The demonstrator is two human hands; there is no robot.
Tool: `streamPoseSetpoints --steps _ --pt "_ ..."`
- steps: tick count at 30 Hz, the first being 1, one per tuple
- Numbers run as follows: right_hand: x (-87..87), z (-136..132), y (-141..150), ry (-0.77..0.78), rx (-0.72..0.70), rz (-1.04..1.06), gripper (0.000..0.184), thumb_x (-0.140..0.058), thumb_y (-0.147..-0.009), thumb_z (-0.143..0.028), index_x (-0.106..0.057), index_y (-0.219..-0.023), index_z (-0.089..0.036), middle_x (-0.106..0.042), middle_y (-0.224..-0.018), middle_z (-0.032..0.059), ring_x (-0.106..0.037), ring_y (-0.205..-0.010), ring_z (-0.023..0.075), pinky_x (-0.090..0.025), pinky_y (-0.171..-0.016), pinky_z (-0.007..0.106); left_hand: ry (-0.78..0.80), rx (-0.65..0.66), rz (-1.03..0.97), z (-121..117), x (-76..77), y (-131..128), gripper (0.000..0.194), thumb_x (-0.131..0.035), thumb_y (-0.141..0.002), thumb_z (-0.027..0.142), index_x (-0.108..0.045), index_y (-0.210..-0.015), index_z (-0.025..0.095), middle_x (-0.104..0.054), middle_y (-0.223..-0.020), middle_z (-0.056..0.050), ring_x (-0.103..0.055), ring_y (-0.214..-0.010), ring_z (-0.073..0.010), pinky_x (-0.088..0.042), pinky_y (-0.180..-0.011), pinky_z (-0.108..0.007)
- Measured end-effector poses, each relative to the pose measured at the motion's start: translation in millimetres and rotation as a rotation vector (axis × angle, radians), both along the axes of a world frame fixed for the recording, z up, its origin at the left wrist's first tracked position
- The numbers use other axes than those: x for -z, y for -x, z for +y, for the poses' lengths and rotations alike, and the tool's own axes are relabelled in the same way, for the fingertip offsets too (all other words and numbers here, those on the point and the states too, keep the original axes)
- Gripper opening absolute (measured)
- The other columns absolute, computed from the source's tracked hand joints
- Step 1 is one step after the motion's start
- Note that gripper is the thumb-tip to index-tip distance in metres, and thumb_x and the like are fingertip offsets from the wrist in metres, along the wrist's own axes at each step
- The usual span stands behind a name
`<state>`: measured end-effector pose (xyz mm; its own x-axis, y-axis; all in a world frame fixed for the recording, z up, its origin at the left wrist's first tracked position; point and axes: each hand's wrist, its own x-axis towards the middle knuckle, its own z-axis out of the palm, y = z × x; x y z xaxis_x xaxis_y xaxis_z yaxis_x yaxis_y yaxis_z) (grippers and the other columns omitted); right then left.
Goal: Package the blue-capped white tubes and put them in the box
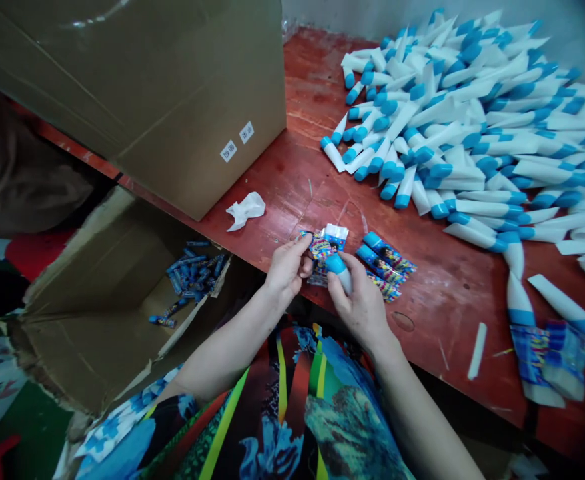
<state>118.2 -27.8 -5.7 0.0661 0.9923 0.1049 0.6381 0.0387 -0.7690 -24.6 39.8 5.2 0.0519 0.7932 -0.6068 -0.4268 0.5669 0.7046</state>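
Note:
My left hand (288, 268) pinches a colourful printed wrapper (321, 247) near the table's front edge. In my right hand (360, 300) is a white tube with a blue cap (340, 270), its capped end tilted toward the wrapper and meeting it. Whether the cap is inside the wrapper's mouth I cannot tell. Just behind my hands lie more flat wrappers (336, 233). Beside my right hand, several wrapped tubes (385, 253) with blue ends rest side by side.
A big pile of white, blue-capped tubes (437, 120) covers the back right of the red table (312, 153). A large cardboard box (197, 93) stands at left. Below, an open carton (97, 327) holds wrapped tubes (195, 270). Crumpled tissue (246, 210) and wrapper stacks (547, 363) lie on the tabletop.

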Motion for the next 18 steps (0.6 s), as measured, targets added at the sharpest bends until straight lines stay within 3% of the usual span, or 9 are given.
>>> streamPoseSetpoints --steps 3,6,13,18 --pt "8.4 2 3 -0.08 0.1 0.018 0.036 -0.062 -0.094 -0.049 -0.066 -0.121 -0.025 -0.078 -0.111 0.0093 -0.075 -0.096 0.0294 -0.058 -0.078 0.04 0.016 -0.018 -0.006 -1 1.2 -3 0.044 -0.074 -0.09 0.044 -0.048 -0.065 0.019 -0.045 -0.045 0.007 -0.036 -0.036 -0.0048 -0.023 -0.041 -0.022" --pt "13.8 4 5 -0.158 0.048 -0.066 0.026 -0.061 -0.096 -0.046 -0.07 -0.109 -0.024 -0.079 -0.098 0.0091 -0.074 -0.086 0.0276 -0.055 -0.075 0.038 0.044 -0.047 -0.014 -1 0.8 -7 0.042 -0.076 -0.089 0.042 -0.05 -0.066 0.018 -0.046 -0.047 0.007 -0.038 -0.037 -0.0053 -0.023 -0.04 -0.022" --pt "17.1 9 4 -0.228 -0.083 -0.327 0.04 -0.053 -0.102 -0.048 -0.074 -0.119 -0.019 -0.077 -0.088 0.0121 -0.071 -0.077 0.0258 -0.049 -0.071 0.037 0.078 -0.032 -0.089 -5 -2.4 -11 0.032 -0.074 -0.09 0.031 -0.055 -0.068 0.016 -0.052 -0.054 0.004 -0.04 -0.041 -0.0049 -0.022 -0.039 -0.022" --pt "15.4 11 4 -0.197 -0.072 -0.305 0.035 -0.055 -0.1 -0.047 -0.077 -0.1 -0.02 -0.071 -0.074 0.0095 -0.068 -0.071 0.0254 -0.047 -0.067 0.036 0.01 0.015 -0.064 -9 -3.3 -11 0.035 -0.079 -0.084 0.034 -0.053 -0.067 0.017 -0.048 -0.053 0.006 -0.039 -0.04 -0.0047 -0.02 -0.039 -0.022"
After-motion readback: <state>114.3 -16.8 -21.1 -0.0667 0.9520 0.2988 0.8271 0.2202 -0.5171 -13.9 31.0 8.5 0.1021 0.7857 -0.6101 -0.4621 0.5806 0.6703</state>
